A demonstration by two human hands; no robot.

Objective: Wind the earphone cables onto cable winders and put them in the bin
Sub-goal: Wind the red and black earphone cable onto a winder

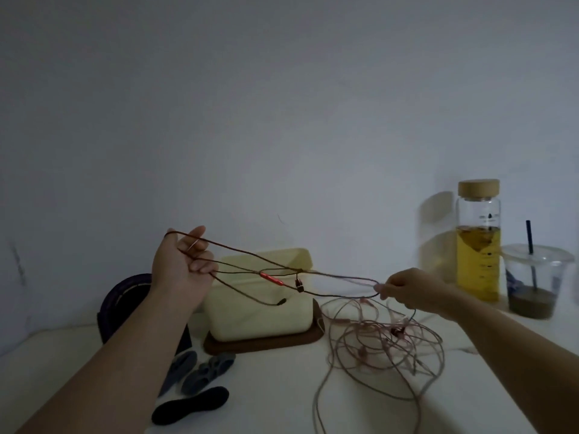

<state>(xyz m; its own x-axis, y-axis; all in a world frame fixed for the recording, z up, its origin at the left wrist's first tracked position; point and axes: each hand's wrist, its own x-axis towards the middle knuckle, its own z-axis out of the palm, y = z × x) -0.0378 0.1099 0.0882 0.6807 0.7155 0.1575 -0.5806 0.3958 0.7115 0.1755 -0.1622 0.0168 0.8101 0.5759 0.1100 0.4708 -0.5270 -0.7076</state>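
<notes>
3 cable winders [191,405] nearest; left grip [180,264], right grip [407,289] both holding 1 red cable [272,278]; 1 bin [260,314] behind.

a glass bottle [478,239] of yellow liquid stands beside a plastic cup [536,283] with a dark straw [529,238].

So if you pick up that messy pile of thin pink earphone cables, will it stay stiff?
Probably not: the thin pink earphone cables lie in limp loops on the white table, so they would likely dangle. The loops cross one another, so lifting one may drag others along. Being so thin, they are probably light.
</notes>
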